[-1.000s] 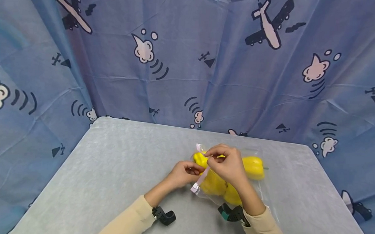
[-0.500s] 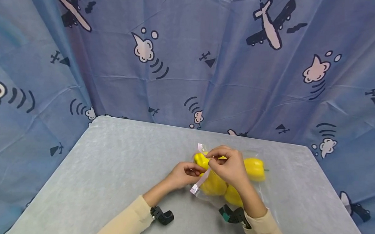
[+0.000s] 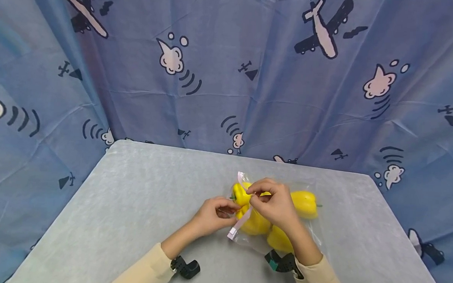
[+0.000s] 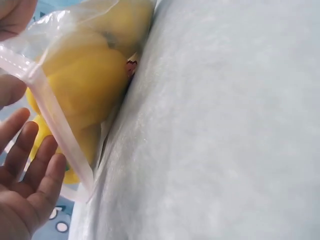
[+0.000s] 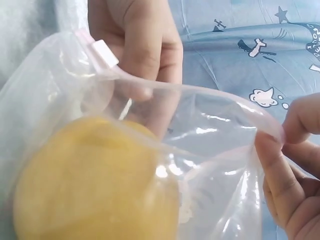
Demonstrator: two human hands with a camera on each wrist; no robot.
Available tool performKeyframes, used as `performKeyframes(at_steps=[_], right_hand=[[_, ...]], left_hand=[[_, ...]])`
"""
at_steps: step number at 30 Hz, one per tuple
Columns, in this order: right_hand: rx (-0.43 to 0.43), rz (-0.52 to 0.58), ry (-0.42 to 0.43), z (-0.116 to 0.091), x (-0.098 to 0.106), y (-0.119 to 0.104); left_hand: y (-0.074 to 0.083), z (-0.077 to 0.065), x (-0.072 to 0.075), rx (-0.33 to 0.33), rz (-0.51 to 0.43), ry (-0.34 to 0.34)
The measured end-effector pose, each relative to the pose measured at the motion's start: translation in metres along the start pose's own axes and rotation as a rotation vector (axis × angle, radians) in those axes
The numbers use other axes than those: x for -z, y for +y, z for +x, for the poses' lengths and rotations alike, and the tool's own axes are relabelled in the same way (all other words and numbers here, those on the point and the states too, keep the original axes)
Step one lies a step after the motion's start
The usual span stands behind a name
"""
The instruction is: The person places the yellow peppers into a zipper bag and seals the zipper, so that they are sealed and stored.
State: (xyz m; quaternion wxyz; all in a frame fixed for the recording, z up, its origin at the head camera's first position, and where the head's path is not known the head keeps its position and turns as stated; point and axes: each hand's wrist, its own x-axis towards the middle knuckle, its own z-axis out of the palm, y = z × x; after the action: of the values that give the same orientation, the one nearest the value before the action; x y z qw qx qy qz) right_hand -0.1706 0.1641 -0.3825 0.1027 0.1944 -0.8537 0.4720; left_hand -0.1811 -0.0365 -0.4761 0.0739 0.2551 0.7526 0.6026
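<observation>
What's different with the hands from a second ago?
The left hand slid a bit to its left, and a green stem now shows on the upper pepper. Whether it let anything go is hard to tell. The right hand stayed pinching the bag's rim.
</observation>
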Motion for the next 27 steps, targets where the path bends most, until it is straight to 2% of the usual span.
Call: performKeyframes(at_steps=[5,9,19,27], right_hand=[[-0.004,0.024,-0.02,-0.002,-0.004,0.001],[-0.003,0.035,-0.03,-0.004,-0.007,0.002],[0.018,-0.006,-0.03,-0.004,-0.014,0.003],[0.025,-0.042,-0.061,-0.003,-0.022,0.008]], left_hand=[[0.004,-0.014,0.003,0.022,0.06,-0.01],[0.005,-0.022,0.005,0.038,0.072,-0.025],[0.005,-0.032,0.005,0.096,0.068,-0.031],[0.011,-0.041,-0.001,0.159,0.096,-0.049]])
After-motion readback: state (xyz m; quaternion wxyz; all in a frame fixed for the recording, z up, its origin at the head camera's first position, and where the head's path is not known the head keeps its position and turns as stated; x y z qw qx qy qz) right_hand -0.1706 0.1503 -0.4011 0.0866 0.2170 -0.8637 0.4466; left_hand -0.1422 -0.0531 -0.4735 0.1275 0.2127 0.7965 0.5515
